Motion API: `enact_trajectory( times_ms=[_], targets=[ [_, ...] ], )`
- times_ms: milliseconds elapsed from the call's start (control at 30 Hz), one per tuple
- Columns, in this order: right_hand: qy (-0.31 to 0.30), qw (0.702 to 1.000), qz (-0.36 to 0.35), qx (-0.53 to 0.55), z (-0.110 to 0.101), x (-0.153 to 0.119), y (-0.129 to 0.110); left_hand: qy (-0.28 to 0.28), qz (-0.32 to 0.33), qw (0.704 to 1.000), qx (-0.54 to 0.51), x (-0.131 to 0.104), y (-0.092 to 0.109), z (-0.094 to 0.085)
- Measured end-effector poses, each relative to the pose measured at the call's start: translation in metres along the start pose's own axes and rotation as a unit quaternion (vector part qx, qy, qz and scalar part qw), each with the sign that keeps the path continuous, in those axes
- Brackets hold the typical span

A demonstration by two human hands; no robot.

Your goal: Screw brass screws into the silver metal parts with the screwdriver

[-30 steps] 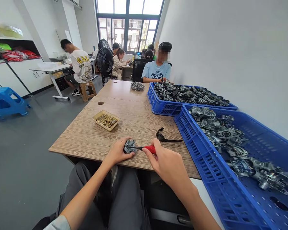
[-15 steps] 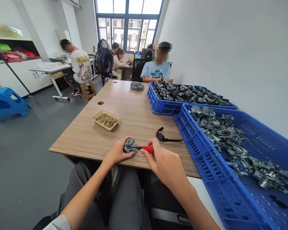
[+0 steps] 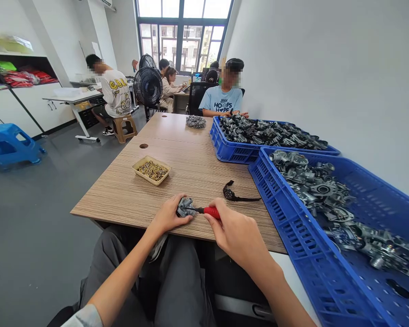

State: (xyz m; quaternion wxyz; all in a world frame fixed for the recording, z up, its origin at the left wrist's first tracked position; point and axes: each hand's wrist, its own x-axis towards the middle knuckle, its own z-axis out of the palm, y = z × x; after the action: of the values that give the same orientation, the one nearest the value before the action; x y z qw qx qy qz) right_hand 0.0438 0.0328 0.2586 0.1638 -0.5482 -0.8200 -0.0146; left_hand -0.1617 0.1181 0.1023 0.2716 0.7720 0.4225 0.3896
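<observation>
Near the front edge of the wooden table (image 3: 116, 195), my left hand (image 3: 167, 216) is closed around a small grey metal casting (image 3: 187, 207). Its lower side is hidden by my fingers and thumb. My right hand (image 3: 236, 229) grips the red handle of a screwdriver (image 3: 211, 212), which lies roughly level and points left. The dark shaft reaches into the casting; where exactly the tip sits is too small to make out. Beyond my right hand lies a black wristwatch (image 3: 229, 194) with its strap spread out.
A cream tray (image 3: 156, 182) of small brass-coloured screws stands left of centre. On the right are two blue crates, the near one (image 3: 276, 211) and the far one (image 3: 236, 152), holding metal castings. A clump of metal parts (image 3: 195, 121) lies farther back. A person in light blue (image 3: 221, 101) sits opposite.
The view has shifted very slightly. Both hands keep their hold on the casting and the screwdriver, with the shaft still in the casting; my right hand's fingers have turned a little around the handle.
</observation>
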Motion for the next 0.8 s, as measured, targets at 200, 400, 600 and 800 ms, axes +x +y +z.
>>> enact_trajectory(
  times_ms=[200, 400, 600, 800],
  targets=[
    [-0.015, 1.000, 0.009, 0.024, -0.004, -0.001, 0.002, 0.004, -0.003, 1.000, -0.003, 0.001, 0.001, -0.001],
    [-0.036, 0.999, 0.016, 0.004, -0.005, 0.001, 0.001, 0.007, -0.004, 1.000, -0.004, 0.000, 0.002, -0.001],
    [-0.026, 0.999, 0.010, 0.031, -0.004, -0.001, 0.003, 0.002, -0.008, 1.000, -0.002, 0.001, 0.003, -0.001],
    [-0.024, 0.999, 0.037, -0.031, -0.001, -0.001, 0.001, 0.000, -0.006, 1.000, -0.001, 0.000, 0.003, -0.002]
  ],
)
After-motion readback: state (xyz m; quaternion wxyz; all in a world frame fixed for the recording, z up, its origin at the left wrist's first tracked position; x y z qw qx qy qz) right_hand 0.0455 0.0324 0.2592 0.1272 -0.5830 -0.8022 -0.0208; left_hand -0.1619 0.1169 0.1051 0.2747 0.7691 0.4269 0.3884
